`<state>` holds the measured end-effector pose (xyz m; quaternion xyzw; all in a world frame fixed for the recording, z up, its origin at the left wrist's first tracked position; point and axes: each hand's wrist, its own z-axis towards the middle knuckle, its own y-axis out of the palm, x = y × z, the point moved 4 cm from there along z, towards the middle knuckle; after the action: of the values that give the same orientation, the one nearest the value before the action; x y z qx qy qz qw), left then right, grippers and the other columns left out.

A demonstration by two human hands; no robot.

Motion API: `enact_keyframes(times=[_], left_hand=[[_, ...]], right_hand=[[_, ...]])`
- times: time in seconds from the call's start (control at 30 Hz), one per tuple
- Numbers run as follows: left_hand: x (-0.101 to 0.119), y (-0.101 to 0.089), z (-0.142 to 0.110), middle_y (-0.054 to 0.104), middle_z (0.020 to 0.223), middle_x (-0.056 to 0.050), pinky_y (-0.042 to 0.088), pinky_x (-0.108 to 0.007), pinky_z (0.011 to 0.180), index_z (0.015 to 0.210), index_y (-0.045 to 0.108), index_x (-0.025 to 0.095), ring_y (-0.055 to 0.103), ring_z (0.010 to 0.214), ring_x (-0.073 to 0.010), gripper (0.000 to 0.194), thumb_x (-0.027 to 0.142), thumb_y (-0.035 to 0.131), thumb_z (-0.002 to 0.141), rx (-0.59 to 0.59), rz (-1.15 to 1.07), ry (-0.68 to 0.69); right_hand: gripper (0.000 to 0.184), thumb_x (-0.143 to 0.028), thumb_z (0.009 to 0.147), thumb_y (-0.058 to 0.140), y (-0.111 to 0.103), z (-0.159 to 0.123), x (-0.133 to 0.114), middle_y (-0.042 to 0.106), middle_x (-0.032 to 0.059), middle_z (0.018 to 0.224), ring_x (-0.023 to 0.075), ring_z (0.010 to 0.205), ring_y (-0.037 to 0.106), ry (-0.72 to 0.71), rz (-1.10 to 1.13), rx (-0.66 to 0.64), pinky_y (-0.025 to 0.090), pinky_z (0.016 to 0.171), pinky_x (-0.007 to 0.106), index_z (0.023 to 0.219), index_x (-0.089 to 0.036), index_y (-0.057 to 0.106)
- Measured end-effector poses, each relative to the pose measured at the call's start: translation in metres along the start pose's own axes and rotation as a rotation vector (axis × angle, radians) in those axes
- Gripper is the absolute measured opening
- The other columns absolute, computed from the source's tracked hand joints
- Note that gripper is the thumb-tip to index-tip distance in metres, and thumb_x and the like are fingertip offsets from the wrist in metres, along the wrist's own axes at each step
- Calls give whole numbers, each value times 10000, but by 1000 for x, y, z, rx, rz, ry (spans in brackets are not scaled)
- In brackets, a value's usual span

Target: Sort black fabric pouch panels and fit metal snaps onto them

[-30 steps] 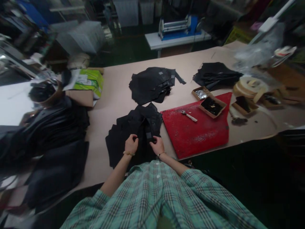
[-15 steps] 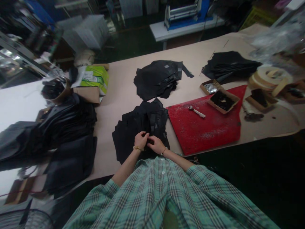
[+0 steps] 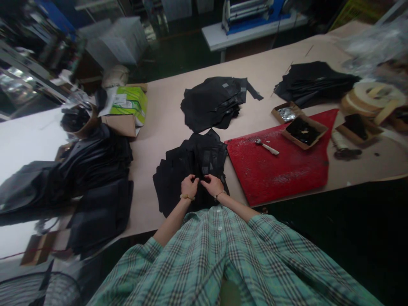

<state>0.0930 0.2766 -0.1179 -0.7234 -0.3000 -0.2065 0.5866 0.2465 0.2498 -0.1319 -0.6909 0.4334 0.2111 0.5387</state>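
Directly before me lies a fanned stack of black fabric pieces (image 3: 174, 170). Over its near part, my left hand (image 3: 189, 187) has its fingers bent in a pinch on a black fabric piece. Close beside it, my right hand (image 3: 214, 186) also pinches the black fabric, thumb and forefinger pointing toward the left hand. A narrow gap separates the fingertips. Black cloth against black cloth hides the exact edges of the held piece. Small grey patches show on the stack just beyond the right hand.
Right of the stack is a red board (image 3: 280, 170) carrying a white-handled tool (image 3: 269, 148) and a box of dark parts (image 3: 304, 132). Another black stack (image 3: 212, 104) lies farther back. Dark folded pieces (image 3: 98, 212) and a green package (image 3: 132, 102) are left; tape rolls (image 3: 366, 102) stand right.
My right hand has moved slightly away from the left, so the fingertips are farther apart. The whole view has shifted a little.
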Motion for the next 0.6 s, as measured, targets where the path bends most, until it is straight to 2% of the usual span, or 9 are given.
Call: enact_keyframes(times=[0.07, 0.13, 0.23, 0.3, 0.37, 0.43, 0.5, 0.6], left_hand=[[5, -2, -4, 696, 1091, -67, 489, -314, 904, 1169, 619, 193, 655, 983, -199, 325, 253, 615, 850, 46, -16, 44], [9, -2, -7, 678, 1131, -62, 484, -309, 916, 1196, 598, 215, 646, 1008, -191, 340, 209, 585, 857, 64, -6, 96], [14, 1, -6, 698, 1043, -56, 487, -303, 907, 1041, 665, 215, 651, 975, -183, 193, 262, 551, 893, 18, -23, 127], [14, -1, -3, 715, 965, -50, 504, -296, 866, 984, 685, 201, 662, 911, -179, 213, 362, 581, 889, 0, -64, 69], [14, -12, 3, 724, 930, -51, 515, -285, 837, 958, 698, 183, 666, 879, -178, 265, 420, 619, 868, 9, -24, 16], [16, -32, 9, 720, 967, -65, 517, -289, 845, 959, 703, 176, 661, 903, -179, 270, 422, 623, 878, 43, 88, 5], [17, -64, 16, 687, 1073, -78, 522, -331, 877, 1037, 680, 172, 644, 959, -182, 287, 416, 591, 914, 106, 185, 4], [16, -134, 28, 639, 1145, -84, 535, -398, 878, 1137, 626, 152, 627, 992, -191, 346, 425, 568, 933, 219, 264, -39]], right_hand=[[246, -287, 836, 658, 1, 1, -2, 749, 54, 1019, 207, 938, 700, 14, -34, -8, 521, 835, 298, 1068, -228, 714], [239, -241, 851, 624, 2, 1, -4, 748, 53, 1035, 207, 943, 698, -14, -48, -4, 515, 843, 296, 1072, -227, 715], [240, -203, 865, 593, 3, -2, -11, 741, 62, 1062, 207, 960, 687, -138, -65, -31, 501, 856, 287, 1069, -219, 718], [226, -194, 877, 573, 5, -5, -16, 738, 68, 1047, 206, 958, 678, -230, -84, -69, 491, 861, 282, 1039, -216, 730], [225, -199, 884, 565, 7, -7, -20, 733, 68, 1020, 201, 946, 671, -303, -81, -111, 488, 867, 284, 1026, -216, 738], [244, -203, 878, 576, 10, -7, -21, 723, 62, 1021, 194, 947, 666, -366, -31, -164, 490, 885, 294, 1065, -219, 732], [299, -209, 865, 599, 15, -6, -19, 706, 63, 1077, 187, 973, 660, -389, 60, -210, 498, 907, 309, 1146, -217, 701], [419, -197, 836, 622, 22, -1, -9, 656, 105, 1203, 193, 1018, 659, -289, 161, -221, 520, 916, 338, 1255, -183, 630]])
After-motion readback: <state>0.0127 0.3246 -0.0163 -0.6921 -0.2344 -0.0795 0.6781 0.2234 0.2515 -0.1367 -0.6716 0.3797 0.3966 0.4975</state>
